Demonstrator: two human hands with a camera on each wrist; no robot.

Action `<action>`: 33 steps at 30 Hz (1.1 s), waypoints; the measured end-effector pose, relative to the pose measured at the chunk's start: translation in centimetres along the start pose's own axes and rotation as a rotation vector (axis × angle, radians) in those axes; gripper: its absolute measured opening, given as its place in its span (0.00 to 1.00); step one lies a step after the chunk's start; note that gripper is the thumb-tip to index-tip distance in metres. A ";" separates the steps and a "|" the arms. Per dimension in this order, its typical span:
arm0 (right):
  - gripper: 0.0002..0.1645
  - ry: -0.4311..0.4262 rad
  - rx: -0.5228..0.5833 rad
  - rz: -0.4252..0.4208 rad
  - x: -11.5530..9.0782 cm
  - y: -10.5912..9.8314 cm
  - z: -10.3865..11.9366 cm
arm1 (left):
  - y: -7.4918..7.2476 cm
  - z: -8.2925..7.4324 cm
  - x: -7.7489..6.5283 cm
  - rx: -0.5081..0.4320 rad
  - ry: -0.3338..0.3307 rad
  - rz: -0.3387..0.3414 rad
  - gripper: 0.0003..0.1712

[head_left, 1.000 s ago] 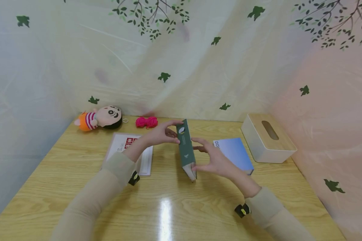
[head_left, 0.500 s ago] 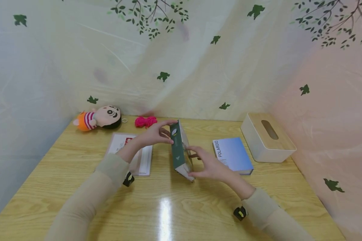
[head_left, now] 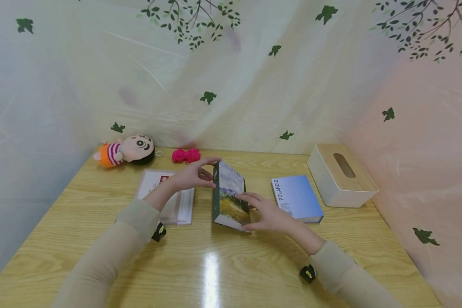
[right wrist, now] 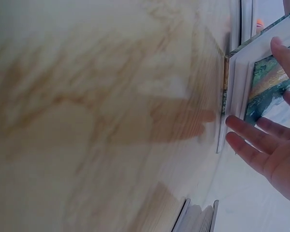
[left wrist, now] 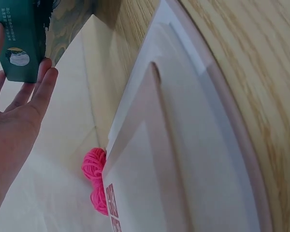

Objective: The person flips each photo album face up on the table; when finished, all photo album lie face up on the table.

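A thick book (head_left: 232, 199) with a painted landscape cover and a dark green spine (head_left: 216, 194) stands tilted on its edge mid-table. My left hand (head_left: 188, 177) grips its far end by the spine. From the left wrist view, the fingers of that hand (left wrist: 21, 121) wrap the end of the green book (left wrist: 24, 48). My right hand (head_left: 269, 216) holds the book's right side, fingers on the cover and thumb at the near lower corner. Up close in the right wrist view, the right hand (right wrist: 275, 150) spreads over the cover and page edges of the book (right wrist: 239, 79).
Left of the book lies a flat white booklet (head_left: 182, 207) with red print. A blue-and-white POLAROID book (head_left: 298, 199) and a wood-topped tissue box (head_left: 342, 179) stand to the right. Pink yarn (head_left: 186, 155) and a plush doll (head_left: 127, 152) lie at the back left.
The book has turned: its spine has swung left and the painted cover now faces up and toward the right. My left hand has moved left with the spine; the right hand has stayed nearby.
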State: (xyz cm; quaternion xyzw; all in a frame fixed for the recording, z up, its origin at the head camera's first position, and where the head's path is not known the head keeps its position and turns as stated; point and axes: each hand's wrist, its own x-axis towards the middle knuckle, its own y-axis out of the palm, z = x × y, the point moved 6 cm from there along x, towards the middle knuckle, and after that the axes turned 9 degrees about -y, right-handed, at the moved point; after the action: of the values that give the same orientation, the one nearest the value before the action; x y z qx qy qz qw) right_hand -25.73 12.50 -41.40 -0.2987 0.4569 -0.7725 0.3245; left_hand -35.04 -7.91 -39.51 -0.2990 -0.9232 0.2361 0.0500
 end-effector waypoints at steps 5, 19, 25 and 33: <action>0.49 0.009 -0.015 0.004 -0.1 0.1 -0.4 | 0.3 0.4 0.1 0.003 -0.022 0.000 0.43; 0.48 0.099 -0.046 0.051 -0.3 0.3 -1.9 | 1.0 2.3 0.5 -0.043 -0.135 0.048 0.46; 0.47 0.127 -0.051 0.068 -0.1 0.6 -2.5 | 1.1 3.0 0.6 -0.039 -0.147 0.061 0.46; 0.46 0.133 -0.087 0.096 -0.1 0.7 -3.0 | 1.8 4.0 0.6 -0.006 -0.204 0.124 0.50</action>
State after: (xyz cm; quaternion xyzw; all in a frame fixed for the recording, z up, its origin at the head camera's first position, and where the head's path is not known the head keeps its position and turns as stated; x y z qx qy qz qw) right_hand -27.76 13.86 -43.24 -0.2382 0.5245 -0.7535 0.3169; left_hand -35.53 -7.87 -43.96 -0.3300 -0.9040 0.2651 -0.0598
